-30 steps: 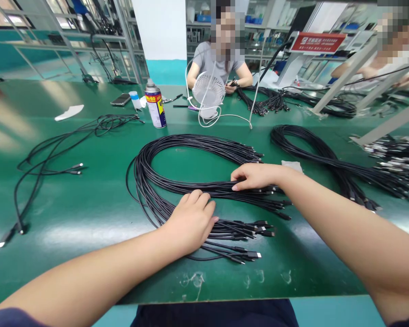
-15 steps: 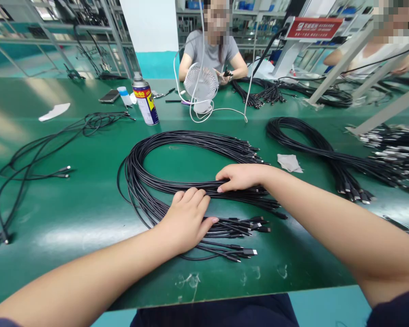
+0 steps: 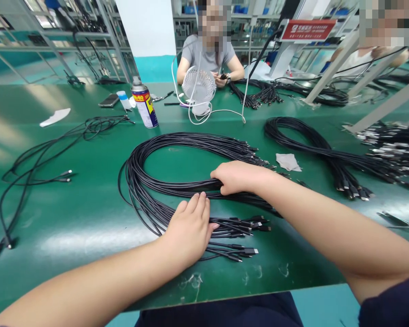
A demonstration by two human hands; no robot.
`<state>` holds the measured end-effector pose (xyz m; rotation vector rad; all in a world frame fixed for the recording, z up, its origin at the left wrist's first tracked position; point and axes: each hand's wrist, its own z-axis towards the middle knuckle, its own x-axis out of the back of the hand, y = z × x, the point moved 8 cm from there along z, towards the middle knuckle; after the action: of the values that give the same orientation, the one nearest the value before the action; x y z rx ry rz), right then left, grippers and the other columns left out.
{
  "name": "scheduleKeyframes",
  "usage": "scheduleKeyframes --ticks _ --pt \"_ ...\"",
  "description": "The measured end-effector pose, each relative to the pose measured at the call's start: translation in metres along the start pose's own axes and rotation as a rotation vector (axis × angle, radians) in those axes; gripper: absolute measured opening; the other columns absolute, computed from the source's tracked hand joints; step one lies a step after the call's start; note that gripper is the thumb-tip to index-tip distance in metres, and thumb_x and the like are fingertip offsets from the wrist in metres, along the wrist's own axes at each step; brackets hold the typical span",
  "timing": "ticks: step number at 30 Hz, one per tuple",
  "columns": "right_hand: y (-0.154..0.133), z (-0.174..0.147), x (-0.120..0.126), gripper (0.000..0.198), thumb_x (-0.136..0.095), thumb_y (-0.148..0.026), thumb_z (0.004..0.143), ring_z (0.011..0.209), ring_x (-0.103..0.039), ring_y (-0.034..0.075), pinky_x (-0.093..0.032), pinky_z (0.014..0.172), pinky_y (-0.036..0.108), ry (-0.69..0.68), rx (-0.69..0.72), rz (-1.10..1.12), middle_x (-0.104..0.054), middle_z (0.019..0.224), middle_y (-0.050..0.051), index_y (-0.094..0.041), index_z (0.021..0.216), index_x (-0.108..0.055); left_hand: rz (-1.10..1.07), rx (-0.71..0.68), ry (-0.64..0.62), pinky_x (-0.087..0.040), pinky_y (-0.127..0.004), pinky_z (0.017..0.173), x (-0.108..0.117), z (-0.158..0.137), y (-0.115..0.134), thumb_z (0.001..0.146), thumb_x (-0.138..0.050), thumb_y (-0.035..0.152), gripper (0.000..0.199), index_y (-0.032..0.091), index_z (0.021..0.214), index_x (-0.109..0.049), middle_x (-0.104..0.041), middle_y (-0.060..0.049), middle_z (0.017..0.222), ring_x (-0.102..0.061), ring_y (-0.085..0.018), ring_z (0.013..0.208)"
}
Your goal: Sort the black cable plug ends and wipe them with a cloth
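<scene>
A large looped bundle of black cables (image 3: pixel 146 170) lies before me, its connector ends fanned out toward the right. My left hand (image 3: pixel 191 227) rests flat over the near strands of the loop, fingers stretched out and thumb apart. Around the inner strands on the near side, my right hand (image 3: pixel 236 177) is closed, with its fingertips curled out of sight beneath. Between the left thumb and the table's front lie loose cable ends (image 3: pixel 245 251) with metal plugs.
A spray can (image 3: pixel 145 104) and a small white fan (image 3: pixel 199 86) stand beyond the loop. Another cable bundle (image 3: pixel 303 141) and a cloth scrap (image 3: pixel 288 162) lie to the right, tweezers (image 3: pixel 397 221) nearer. Loose cables (image 3: pixel 30 163) spread at left. A co-worker (image 3: pixel 209 54) sits opposite.
My right hand has curled more tightly round the cables and shifted slightly left. My left hand's fingers have straightened and drawn together. The view has shifted a little.
</scene>
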<state>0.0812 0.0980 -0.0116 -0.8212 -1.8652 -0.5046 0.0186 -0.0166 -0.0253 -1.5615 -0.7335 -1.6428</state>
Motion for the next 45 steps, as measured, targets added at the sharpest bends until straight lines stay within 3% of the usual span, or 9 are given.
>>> scheduleKeyframes --ticks 6,9,12,20,25,30,36,41,45 --pt "0.0 -0.011 0.007 0.031 -0.045 -0.008 0.081 0.102 -0.057 0.029 -0.036 0.069 0.033 0.181 -0.097 -0.137 -0.066 0.104 0.016 -0.013 0.105 -0.063 -0.108 0.034 -0.028 -0.041 -0.05 0.098 0.0 0.001 -0.005 0.097 -0.032 0.045 0.057 0.002 0.124 -0.059 -0.051 -0.022 0.14 -0.046 -0.037 0.129" --pt "0.001 -0.018 0.009 0.035 -0.038 -0.005 0.084 0.095 -0.058 0.028 -0.033 0.068 0.034 0.259 -0.097 -0.188 -0.061 0.108 0.018 -0.011 0.111 -0.06 -0.151 0.053 -0.041 -0.033 -0.053 0.107 -0.003 0.002 -0.006 0.095 -0.036 0.049 0.061 0.0 0.125 -0.057 -0.049 -0.025 0.141 -0.041 -0.038 0.134" --pt "0.004 -0.021 0.005 0.041 -0.04 -0.006 0.086 0.081 -0.06 0.022 -0.029 0.067 0.033 0.295 -0.042 -0.221 -0.061 0.105 0.014 -0.016 0.121 -0.058 -0.176 0.051 -0.053 -0.029 -0.054 0.11 -0.007 0.003 -0.007 0.095 -0.034 0.051 0.064 0.001 0.13 -0.052 -0.041 -0.026 0.147 -0.038 -0.038 0.137" --pt "0.018 -0.018 -0.017 0.059 -0.026 -0.003 0.092 0.089 -0.055 0.021 -0.027 0.083 0.038 0.395 0.14 -0.266 -0.061 0.101 0.009 -0.024 0.146 -0.037 -0.218 0.034 -0.082 -0.027 -0.057 0.11 -0.012 0.004 -0.014 0.093 -0.034 0.056 0.066 0.005 0.129 -0.052 -0.042 -0.024 0.146 -0.034 -0.038 0.138" --pt "0.031 -0.026 -0.025 0.064 -0.025 -0.004 0.093 0.109 -0.049 0.02 -0.025 0.097 0.04 0.459 0.194 -0.298 -0.057 0.125 0.009 -0.029 0.152 -0.022 -0.255 -0.053 -0.024 -0.029 -0.056 0.108 -0.008 0.005 -0.02 0.092 -0.039 0.056 0.059 0.011 0.125 -0.056 -0.048 -0.022 0.142 -0.041 -0.036 0.133" --pt "0.034 -0.037 -0.026 0.059 -0.023 -0.009 0.096 0.109 -0.049 0.024 -0.028 0.096 0.044 0.49 0.094 -0.326 -0.056 0.128 0.011 -0.031 0.151 -0.024 -0.329 -0.053 -0.059 -0.033 -0.058 0.105 -0.003 0.006 -0.025 0.089 -0.046 0.054 0.057 0.011 0.124 -0.055 -0.046 -0.023 0.144 -0.041 -0.037 0.133" --pt "0.047 -0.062 -0.014 0.069 -0.032 -0.001 0.087 0.112 -0.049 0.029 -0.03 0.096 0.048 0.46 -0.092 -0.305 -0.054 0.131 0.014 -0.027 0.15 -0.028 -0.488 0.048 0.023 -0.042 -0.048 0.098 0.002 0.015 -0.041 0.095 -0.038 0.03 0.024 0.016 0.108 -0.053 -0.063 -0.015 0.123 -0.056 -0.026 0.114" --pt "0.084 -0.094 -0.02 0.075 -0.043 0.0 0.076 0.108 -0.053 0.03 -0.038 0.091 0.048 0.423 -0.222 -0.249 -0.052 0.136 0.017 -0.022 0.147 -0.034 -0.443 0.022 0.049 -0.043 -0.048 0.095 -0.002 0.019 -0.045 0.09 -0.046 0.023 0.031 0.017 0.119 -0.052 -0.065 -0.013 0.117 -0.057 -0.027 0.111" --pt "0.086 -0.114 -0.026 0.059 -0.048 -0.013 0.082 0.109 -0.053 0.031 -0.042 0.088 0.046 0.446 -0.207 -0.179 -0.054 0.132 0.019 -0.018 0.14 -0.046 -0.389 0.017 0.047 -0.046 -0.046 0.094 0.0 0.024 -0.042 0.087 -0.047 0.018 0.033 0.017 0.119 -0.056 -0.066 -0.012 0.117 -0.057 -0.027 0.111"
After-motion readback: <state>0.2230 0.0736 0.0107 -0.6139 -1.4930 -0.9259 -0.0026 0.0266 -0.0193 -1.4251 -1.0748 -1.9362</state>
